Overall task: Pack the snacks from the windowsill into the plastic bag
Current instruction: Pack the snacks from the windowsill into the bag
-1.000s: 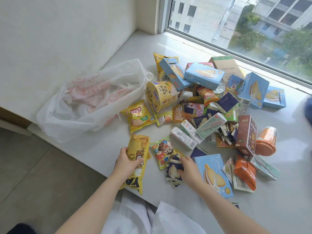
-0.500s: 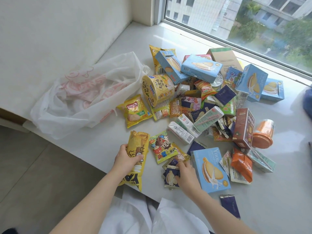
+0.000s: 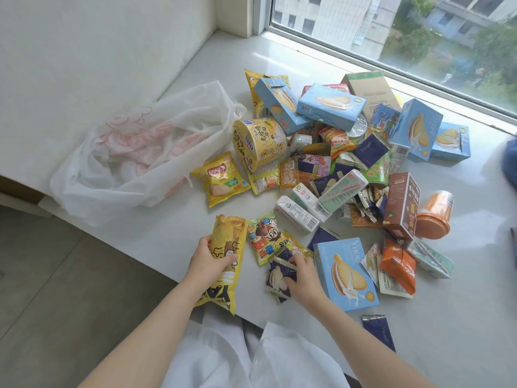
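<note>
A white plastic bag with pink print lies open and crumpled at the left of the windowsill. A heap of snacks covers the middle: blue biscuit boxes, a yellow noodle tub, a yellow crisp packet, milk cartons. My left hand grips a long yellow snack packet at the sill's front edge. My right hand holds several small dark-blue biscuit packets lying beside a blue biscuit box.
A brown box and an orange-lidded cup lie at the right of the heap. One dark-blue sachet lies alone near the front. The window runs along the back, a white wall on the left. Floor lies below the sill edge.
My right hand has closed further over the dark-blue packets. My left hand keeps its grip on the yellow packet. The view has shifted slightly.
</note>
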